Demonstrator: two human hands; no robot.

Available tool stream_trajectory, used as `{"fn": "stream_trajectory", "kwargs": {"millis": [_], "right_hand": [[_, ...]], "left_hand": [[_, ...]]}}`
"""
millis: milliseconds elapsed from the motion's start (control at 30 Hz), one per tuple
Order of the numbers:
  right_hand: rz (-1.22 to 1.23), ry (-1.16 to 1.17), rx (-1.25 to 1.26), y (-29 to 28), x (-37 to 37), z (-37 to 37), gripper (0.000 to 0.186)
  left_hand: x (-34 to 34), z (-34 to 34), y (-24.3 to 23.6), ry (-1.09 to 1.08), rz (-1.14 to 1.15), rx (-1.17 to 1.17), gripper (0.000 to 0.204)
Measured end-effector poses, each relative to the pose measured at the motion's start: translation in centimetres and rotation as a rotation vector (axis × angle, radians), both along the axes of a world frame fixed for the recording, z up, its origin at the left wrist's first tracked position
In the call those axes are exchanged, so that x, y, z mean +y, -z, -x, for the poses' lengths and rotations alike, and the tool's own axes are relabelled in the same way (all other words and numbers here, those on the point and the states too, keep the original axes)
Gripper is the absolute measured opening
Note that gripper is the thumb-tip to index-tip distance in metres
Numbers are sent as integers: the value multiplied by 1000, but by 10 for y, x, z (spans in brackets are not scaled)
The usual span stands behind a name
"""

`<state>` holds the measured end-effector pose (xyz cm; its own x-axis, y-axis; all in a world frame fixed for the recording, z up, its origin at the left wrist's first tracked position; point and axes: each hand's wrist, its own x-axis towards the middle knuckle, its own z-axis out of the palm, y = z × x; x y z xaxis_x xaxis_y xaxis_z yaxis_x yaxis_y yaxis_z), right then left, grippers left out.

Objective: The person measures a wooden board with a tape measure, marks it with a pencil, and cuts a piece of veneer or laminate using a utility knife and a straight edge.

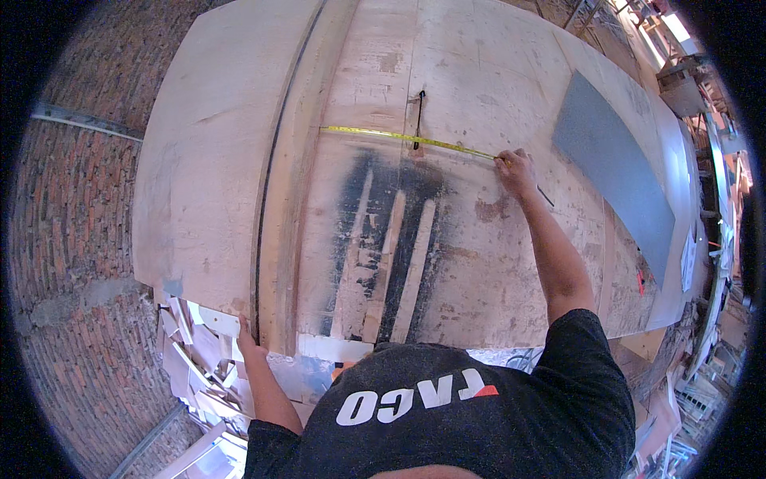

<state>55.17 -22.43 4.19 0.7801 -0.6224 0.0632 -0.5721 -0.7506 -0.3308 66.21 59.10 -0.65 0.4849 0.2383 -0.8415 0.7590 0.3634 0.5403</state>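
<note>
measuring across a plywood worktop, hands well apart

left hand (246,335) grips near edge of plywood sheet (215,160), fingers curled over it. yellow tape measure (403,138) stretched flat across worktop (495,80), crossing a black clamp (418,118). right hand (517,169) pinches tape's right end with a pencil (545,196). grey panel (614,168) lies farther right.

Measuring across a worn plywood benchtop

The right hand (516,169) pins a yellow steel tape measure (407,139) flat across the paint-stained plywood sheet (479,263), while the left hand (246,342) grips the sheet's near edge beside pale offcut scraps (195,355).
</note>
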Motion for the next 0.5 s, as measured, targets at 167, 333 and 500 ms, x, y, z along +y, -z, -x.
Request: {"fn": "stream_trajectory", "kwargs": {"millis": [167, 333, 500], "right_hand": [[-6, -6, -41, 5, 1, -1, 19], [23, -10, 48, -8, 5, 0, 19], [21, -12, -2, -5, 7, -3, 19]], "left_hand": [[1, 0, -1, -13, -11, -20, 72], [-18, 0, -9, 6, 16, -68, 68], [-13, 2, -14, -60, -9, -22, 68]]}}
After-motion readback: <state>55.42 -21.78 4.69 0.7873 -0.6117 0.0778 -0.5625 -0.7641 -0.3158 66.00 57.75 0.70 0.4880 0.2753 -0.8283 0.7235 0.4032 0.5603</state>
